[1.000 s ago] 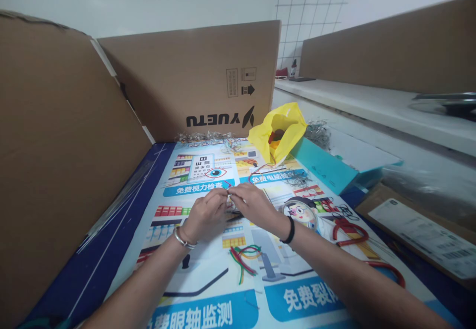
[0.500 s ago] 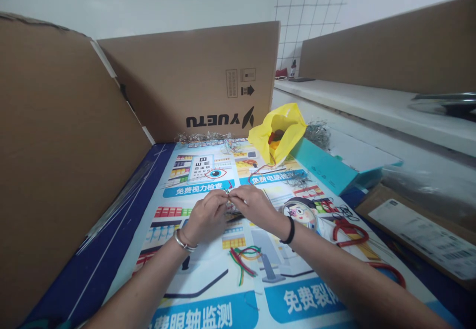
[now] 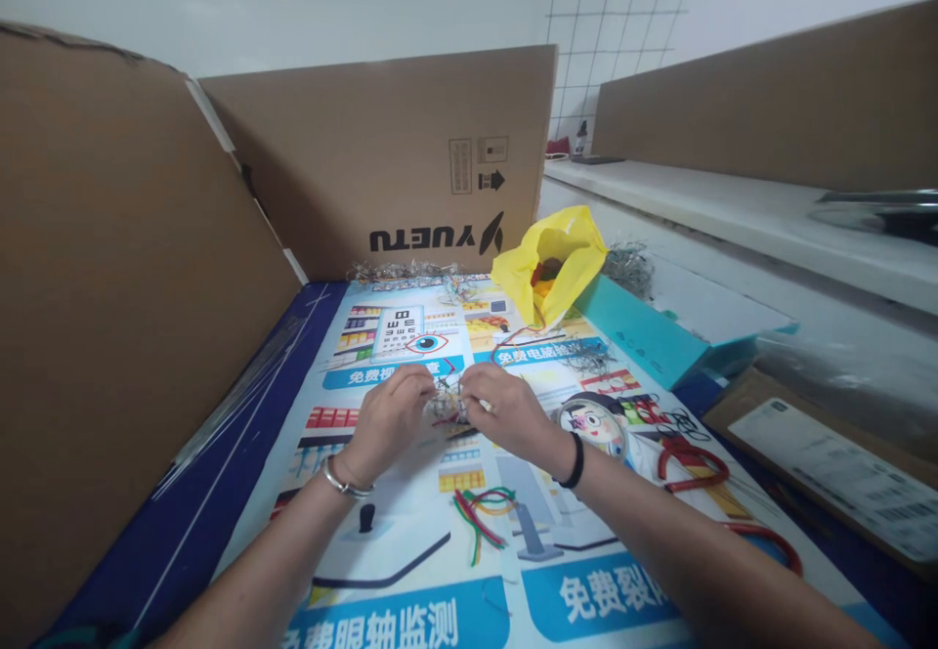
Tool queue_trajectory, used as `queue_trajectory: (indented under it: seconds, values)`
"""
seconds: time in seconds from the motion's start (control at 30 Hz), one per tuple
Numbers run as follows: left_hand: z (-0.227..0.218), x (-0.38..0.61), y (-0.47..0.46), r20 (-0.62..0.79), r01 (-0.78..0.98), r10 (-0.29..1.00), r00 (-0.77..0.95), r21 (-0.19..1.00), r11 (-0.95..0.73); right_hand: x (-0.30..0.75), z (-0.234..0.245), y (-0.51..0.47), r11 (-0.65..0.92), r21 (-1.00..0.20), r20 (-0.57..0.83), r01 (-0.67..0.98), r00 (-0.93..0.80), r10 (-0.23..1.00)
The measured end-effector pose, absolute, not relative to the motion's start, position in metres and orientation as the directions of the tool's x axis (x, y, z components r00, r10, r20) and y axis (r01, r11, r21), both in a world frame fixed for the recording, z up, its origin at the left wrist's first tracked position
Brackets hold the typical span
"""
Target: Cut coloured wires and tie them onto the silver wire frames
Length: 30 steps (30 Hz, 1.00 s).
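My left hand point(image 3: 388, 416) and my right hand point(image 3: 507, 412) meet over a printed poster point(image 3: 410, 551) on the table. Both pinch a small tangled bundle of clear wrap and thin coloured strings point(image 3: 446, 405) held between their fingertips. The left wrist wears a silver bangle, the right a black band. A loose bunch of red, green and yellow strings point(image 3: 480, 510) lies on the poster just below my hands.
Cardboard panels point(image 3: 124, 268) wall off the left and back. A yellow bag point(image 3: 551, 260) stands at the back, beside a teal box point(image 3: 645, 328). Red cords point(image 3: 689, 463) and a labelled parcel point(image 3: 828, 463) lie to the right.
My hands have drawn slightly apart and lowered a little, and the small bundle between them now shows more clearly. Everything else on the table stays put.
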<state>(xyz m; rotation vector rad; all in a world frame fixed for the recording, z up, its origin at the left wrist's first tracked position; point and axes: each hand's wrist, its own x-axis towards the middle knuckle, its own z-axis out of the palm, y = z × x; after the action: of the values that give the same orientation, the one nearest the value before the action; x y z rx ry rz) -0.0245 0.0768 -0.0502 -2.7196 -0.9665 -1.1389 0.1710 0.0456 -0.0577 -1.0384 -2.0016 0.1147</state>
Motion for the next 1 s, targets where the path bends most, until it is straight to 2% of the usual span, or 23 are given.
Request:
queue_trajectory:
  seconds: [0.1,0.2,0.33,0.43,0.57,0.8,1.0]
  values:
    - [-0.042,-0.026,0.077,0.492,0.642,0.628,0.604,0.168,-0.748,0.172,-0.059,0.045,0.646,-0.424,0.648,0.635,-0.286,0.706]
    - [-0.034,-0.025,0.074,0.327,0.722,0.694,0.641,0.051,-0.690,0.172,-0.059,0.045,0.642,-0.428,0.653,0.636,-0.274,0.706]
    - [-0.025,-0.025,0.068,0.238,0.717,0.678,0.695,-0.165,-0.677,0.171,-0.057,0.045,0.637,-0.438,0.652,0.634,-0.264,0.711]
    - [-0.021,-0.023,0.064,0.204,0.696,0.666,0.718,-0.227,-0.681,0.170,-0.057,0.045,0.635,-0.437,0.650,0.638,-0.264,0.713]
    - [-0.017,-0.022,0.063,0.186,0.714,0.689,0.700,-0.177,-0.678,0.170,-0.057,0.045,0.631,-0.427,0.645,0.648,-0.270,0.714]
    - [-0.007,-0.026,0.059,0.160,0.715,0.711,0.685,0.038,-0.698,0.170,-0.059,0.046,0.645,-0.410,0.658,0.645,-0.280,0.699]
    - [-0.006,-0.025,0.059,0.167,0.695,0.699,0.695,0.092,-0.713,0.170,-0.059,0.046,0.645,-0.409,0.664,0.646,-0.275,0.696]
